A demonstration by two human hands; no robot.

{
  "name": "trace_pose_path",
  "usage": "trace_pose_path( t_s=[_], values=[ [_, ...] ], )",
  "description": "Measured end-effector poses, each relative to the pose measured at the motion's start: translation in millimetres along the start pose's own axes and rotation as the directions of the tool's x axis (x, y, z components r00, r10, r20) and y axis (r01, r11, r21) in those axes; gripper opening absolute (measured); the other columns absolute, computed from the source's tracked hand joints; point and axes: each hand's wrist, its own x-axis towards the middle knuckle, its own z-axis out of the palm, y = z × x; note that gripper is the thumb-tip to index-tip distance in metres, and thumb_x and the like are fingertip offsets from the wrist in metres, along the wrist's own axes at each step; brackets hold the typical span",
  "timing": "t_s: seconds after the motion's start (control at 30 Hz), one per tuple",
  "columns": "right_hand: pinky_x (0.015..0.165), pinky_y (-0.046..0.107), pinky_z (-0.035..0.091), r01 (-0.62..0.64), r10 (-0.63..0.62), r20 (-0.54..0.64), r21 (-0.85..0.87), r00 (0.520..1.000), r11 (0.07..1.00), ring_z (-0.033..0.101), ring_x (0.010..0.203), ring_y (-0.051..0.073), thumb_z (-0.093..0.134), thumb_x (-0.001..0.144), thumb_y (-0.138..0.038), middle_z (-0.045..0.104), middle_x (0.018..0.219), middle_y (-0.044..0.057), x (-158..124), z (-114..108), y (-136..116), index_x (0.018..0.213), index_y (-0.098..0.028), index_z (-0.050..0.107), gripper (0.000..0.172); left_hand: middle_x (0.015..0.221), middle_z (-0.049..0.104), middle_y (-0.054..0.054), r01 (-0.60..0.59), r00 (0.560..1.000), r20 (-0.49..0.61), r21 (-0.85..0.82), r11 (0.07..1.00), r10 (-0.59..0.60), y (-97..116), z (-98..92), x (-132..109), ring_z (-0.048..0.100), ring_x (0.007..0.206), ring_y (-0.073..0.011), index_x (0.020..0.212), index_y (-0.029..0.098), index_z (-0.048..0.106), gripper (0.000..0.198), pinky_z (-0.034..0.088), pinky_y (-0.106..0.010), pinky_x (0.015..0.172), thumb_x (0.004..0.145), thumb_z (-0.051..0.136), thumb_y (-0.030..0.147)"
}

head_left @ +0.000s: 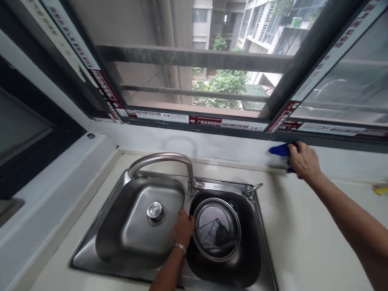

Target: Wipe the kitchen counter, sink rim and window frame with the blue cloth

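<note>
My right hand (303,159) is closed on a blue cloth (280,149) and presses it against the white wall just under the window frame, behind the counter. My left hand (183,227) rests on the divider between the two bowls of the steel sink (100,242), fingers curled over the edge; a bracelet sits on that wrist. The left bowl holds a round drain plug (155,211). In the right bowl stands a round metal pot (216,228) with a dark cloth inside it. The curved faucet (163,159) arches over the left bowl.
A pale countertop (303,242) runs to the right of the sink. A yellow object (380,189) lies at the far right edge. The open window (197,81) with horizontal bars looks onto buildings and trees. A white ledge (54,178) runs along the left.
</note>
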Motion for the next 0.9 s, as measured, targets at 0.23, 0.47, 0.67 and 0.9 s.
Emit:
trace_pose_path(
  t_s=[0.23, 0.47, 0.67, 0.9],
  values=[
    [0.090, 0.050, 0.050, 0.174, -0.182, 0.055, 0.133, 0.982, 0.976, 0.060, 0.095, 0.031, 0.079, 0.087, -0.039, 0.070, 0.108, 0.016, 19.3, 53.8, -94.2, 0.096, -0.022, 0.076, 0.020, 0.135, 0.068, -0.022, 0.011, 1.000, 0.027, 0.008, 1.000, -0.011, 1.5, -3.4, -4.8, 0.075, 0.112, -0.0289, 0.137, 0.009, 0.055, 0.034, 0.053, -0.034, 0.086, 0.107, 0.048, 0.023],
    [0.076, 0.037, 0.041, 0.548, -0.525, 0.161, -0.188, 0.836, 0.815, 0.054, 0.087, 0.024, 0.047, 0.109, -0.017, 0.066, 0.111, 0.018, 46.7, 107.5, -271.4, 0.129, -0.011, 0.067, 0.029, 0.131, 0.069, -0.022, -0.010, 1.000, 0.001, -0.027, 1.000, 0.010, -4.5, 6.6, -1.0, 0.075, 0.110, -0.0290, 0.140, 0.009, 0.055, 0.037, 0.054, -0.035, 0.087, 0.106, 0.047, 0.022],
    [0.086, 0.038, 0.044, 0.608, -0.588, 0.163, -0.126, 0.792, 0.784, 0.055, 0.094, 0.024, 0.029, 0.113, -0.013, 0.062, 0.121, 0.018, 62.3, 133.4, -388.2, 0.141, -0.009, 0.053, 0.037, 0.129, 0.070, -0.022, -0.022, 1.000, -0.010, -0.050, 0.999, 0.022, -5.5, 8.0, -0.3, 0.074, 0.115, -0.0296, 0.136, 0.009, 0.058, 0.034, 0.055, -0.033, 0.088, 0.105, 0.050, 0.021],
    [0.092, 0.041, 0.045, 0.679, -0.648, 0.207, -0.161, 0.733, 0.716, 0.058, 0.107, 0.029, 0.039, 0.112, -0.021, 0.056, 0.146, 0.020, 70.1, 137.4, -460.6, 0.151, -0.015, 0.042, 0.040, 0.124, 0.071, -0.021, -0.037, 0.999, -0.037, 0.022, 0.999, 0.038, -9.7, 8.0, 4.6, 0.076, 0.107, -0.0287, 0.127, 0.008, 0.062, 0.028, 0.055, -0.032, 0.079, 0.107, 0.049, 0.022]
  ],
)
